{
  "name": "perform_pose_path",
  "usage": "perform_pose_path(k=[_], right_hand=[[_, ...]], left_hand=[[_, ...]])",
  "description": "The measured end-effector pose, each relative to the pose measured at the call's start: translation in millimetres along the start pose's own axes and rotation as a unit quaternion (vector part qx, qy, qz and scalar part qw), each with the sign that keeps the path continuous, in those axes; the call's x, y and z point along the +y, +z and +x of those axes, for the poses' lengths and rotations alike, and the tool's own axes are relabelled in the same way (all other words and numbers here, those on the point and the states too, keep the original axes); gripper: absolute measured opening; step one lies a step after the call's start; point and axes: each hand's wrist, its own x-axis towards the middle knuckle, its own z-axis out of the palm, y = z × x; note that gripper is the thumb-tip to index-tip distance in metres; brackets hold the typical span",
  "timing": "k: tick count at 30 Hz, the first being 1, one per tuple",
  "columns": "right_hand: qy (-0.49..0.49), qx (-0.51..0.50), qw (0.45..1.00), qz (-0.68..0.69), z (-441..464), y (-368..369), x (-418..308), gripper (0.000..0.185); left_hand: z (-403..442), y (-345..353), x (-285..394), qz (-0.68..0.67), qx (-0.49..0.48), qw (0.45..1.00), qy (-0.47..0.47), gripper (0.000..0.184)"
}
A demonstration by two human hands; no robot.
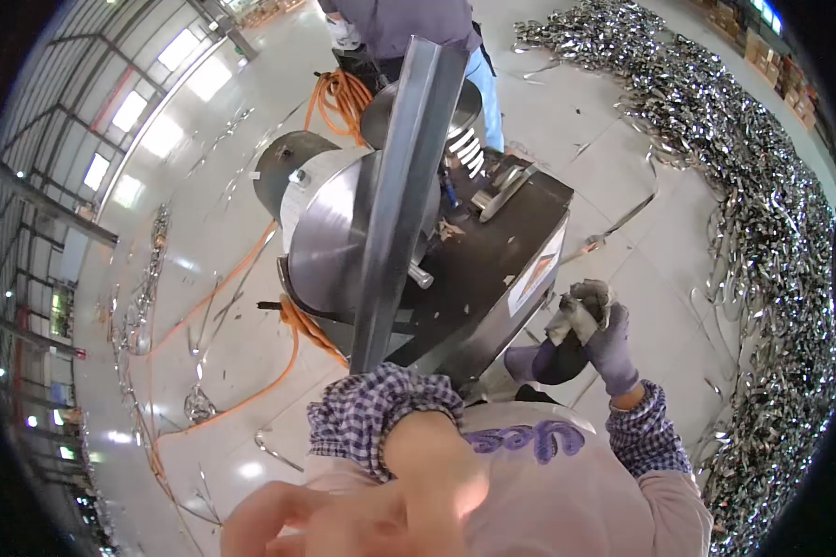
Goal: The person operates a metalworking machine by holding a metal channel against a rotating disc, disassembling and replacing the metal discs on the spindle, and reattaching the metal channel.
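My left hand (pixel 372 515) is bare and raised close to the camera at the bottom, below a checkered sleeve cuff (pixel 376 413). It is blurred and cut off by the frame edge, so what its fingers do is hidden. My right hand (pixel 608 339) wears a purple work glove with worn, dirty pale fingertips. Its fingers are closed on a second glove (pixel 557 360), dark and purple, hanging to the right of the machine. In front of me stands a machine with a large steel disc (pixel 330 241). A long angled metal bar (pixel 404 195) crosses before it.
Another person (pixel 399 23) stands behind the machine. A coiled orange hose (pixel 339 104) hangs there, and orange cable (pixel 241 404) runs along the floor at left. Shiny metal strip scrap (pixel 724 139) is heaped along the right. Loose strips (pixel 153 269) lie on the left floor.
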Motion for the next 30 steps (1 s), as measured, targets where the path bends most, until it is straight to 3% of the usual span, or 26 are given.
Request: perform_pose_path(k=[2, 4, 8, 11, 23, 27, 30], right_hand=[[0.008, -0.004, 1.000, 0.007, 3, 3, -9, 0.017], [0.016, -0.009, 1.000, -0.003, 4, 3, -20, 0.015], [0.054, -0.026, 0.998, -0.021, 2, 5, -31, 0.013], [0.021, -0.042, 0.999, 0.014, 0, 3, -32, 0.015], [0.038, -0.037, 0.998, -0.025, 3, 4, -26, 0.014], [0.026, -0.046, 0.998, -0.041, 1, 0, -10, 0.017], [0.030, -0.079, 0.990, 0.117, -1, -1, -6, 0.019]], left_hand=[[-7, -4, -7, -0.006, -0.031, 0.994, 0.106, 0.051], [-9, -3, -4, -0.022, -0.026, 0.993, 0.112, 0.050], [-7, 14, 20, 0.039, 0.014, 0.997, -0.059, 0.049], [0, 10, 27, 0.077, -0.003, 0.988, -0.137, 0.051], [14, -3, 16, 0.013, 0.008, 0.985, -0.170, 0.056], [29, -16, 22, -0.113, 0.050, 0.937, -0.328, 0.056], [37, -3, 14, -0.130, 0.122, 0.924, -0.339, 0.057]])
